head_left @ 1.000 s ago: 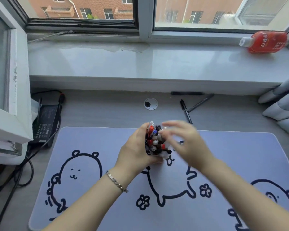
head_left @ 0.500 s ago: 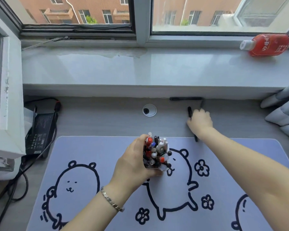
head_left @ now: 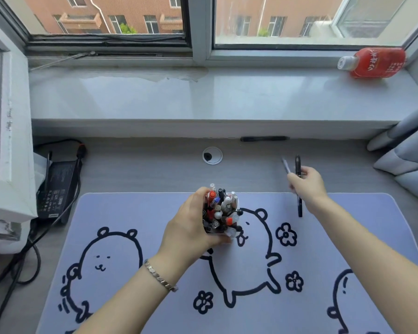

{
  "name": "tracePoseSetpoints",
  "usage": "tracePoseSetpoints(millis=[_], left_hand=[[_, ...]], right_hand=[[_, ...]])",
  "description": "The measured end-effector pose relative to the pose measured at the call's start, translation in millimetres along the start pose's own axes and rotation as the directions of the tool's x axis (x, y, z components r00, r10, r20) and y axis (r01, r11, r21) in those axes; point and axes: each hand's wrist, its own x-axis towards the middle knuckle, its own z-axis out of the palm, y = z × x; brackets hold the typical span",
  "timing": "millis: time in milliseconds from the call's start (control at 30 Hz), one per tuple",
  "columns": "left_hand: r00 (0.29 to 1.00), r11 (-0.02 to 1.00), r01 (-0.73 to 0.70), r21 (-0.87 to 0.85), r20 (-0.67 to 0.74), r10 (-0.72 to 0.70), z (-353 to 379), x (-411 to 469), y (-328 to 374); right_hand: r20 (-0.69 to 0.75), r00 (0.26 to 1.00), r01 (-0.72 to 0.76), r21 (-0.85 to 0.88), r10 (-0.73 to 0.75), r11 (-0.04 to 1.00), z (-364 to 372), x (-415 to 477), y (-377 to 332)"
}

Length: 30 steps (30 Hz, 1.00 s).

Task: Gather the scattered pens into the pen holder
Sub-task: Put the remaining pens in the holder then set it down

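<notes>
The pen holder stands on the lilac desk mat, crammed with several pens, caps up. My left hand is wrapped around its left side. My right hand is raised over the desk to the right of the holder and is closed on two pens: a black pen that runs from above the fingers down past the wrist, and a blurred lighter pen sticking up to the left. One more black pen lies flat at the back of the desk against the window ledge.
The lilac desk mat has bear drawings. A round cable grommet sits behind the holder. A black power brick and cables lie at the left. A red bottle lies on the windowsill. Grey cushions are at the right.
My right hand left the holder, reached to the back right of the desk, closed on the two pens there and has lifted them. My left hand stayed on the holder.
</notes>
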Motion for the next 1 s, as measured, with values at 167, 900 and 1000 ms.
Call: tracePoseSetpoints(millis=[167,900,1000], left_hand=[[1.000,1.000,-0.002,-0.004,-0.020,0.002,0.4,-1.2,-0.4],[1.000,0.998,-0.008,-0.058,-0.021,0.007,0.2,-6.0,2.8],[1.000,0.997,0.005,-0.078,-0.018,-0.007,0.6,-6.4,1.9]], right_hand=[[0.243,0.970,-0.060,0.336,-0.025,0.940,-23.0,-77.8,-4.6],[0.389,0.907,0.409,-0.731,-0.158,0.546,-4.8,-142.1,-100.7],[0.417,0.886,0.463,-0.787,-0.203,0.407,19.2,-133.2,-122.7]])
